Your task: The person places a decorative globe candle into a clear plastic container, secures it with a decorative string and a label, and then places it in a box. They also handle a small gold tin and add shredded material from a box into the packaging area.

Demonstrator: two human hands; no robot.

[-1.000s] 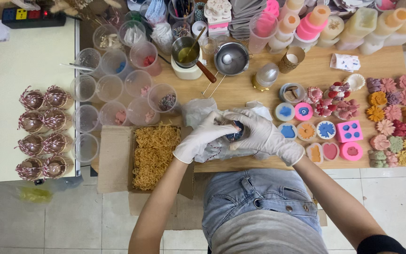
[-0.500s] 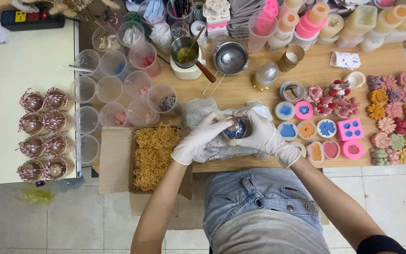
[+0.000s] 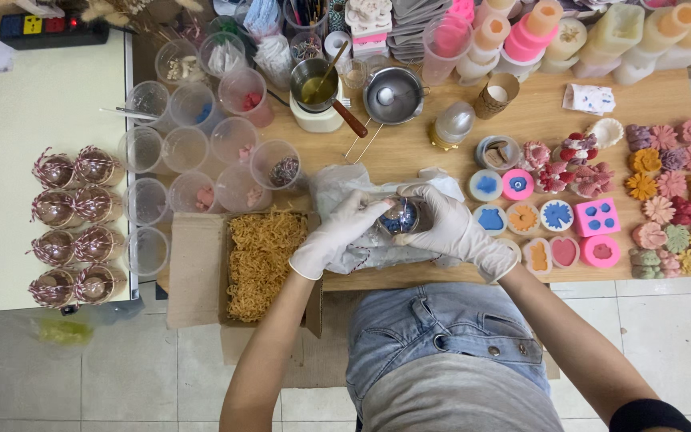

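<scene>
Both my hands wear white gloves and meet at the front edge of the wooden table (image 3: 537, 108). My left hand (image 3: 336, 234) and my right hand (image 3: 451, 230) cup a small round clear container (image 3: 399, 216) with blue and dark bits inside. It sits on a sheet of clear plastic wrap (image 3: 345, 186) that both hands press around it. Just left of my left hand stands an open cardboard box (image 3: 193, 272) filled with orange-yellow shredded paper (image 3: 264, 254).
Several clear plastic cups (image 3: 189, 152) stand left of the box. Wrapped brown balls (image 3: 73, 220) lie on the white table at far left. A melting pot (image 3: 313, 80), a metal strainer (image 3: 393, 94), silicone moulds (image 3: 597, 216) and flower-shaped pieces (image 3: 669, 192) fill the back and right.
My hands have turned the small container slightly and pulled the plastic wrap closer around it. Everything else on the table stays where it was.
</scene>
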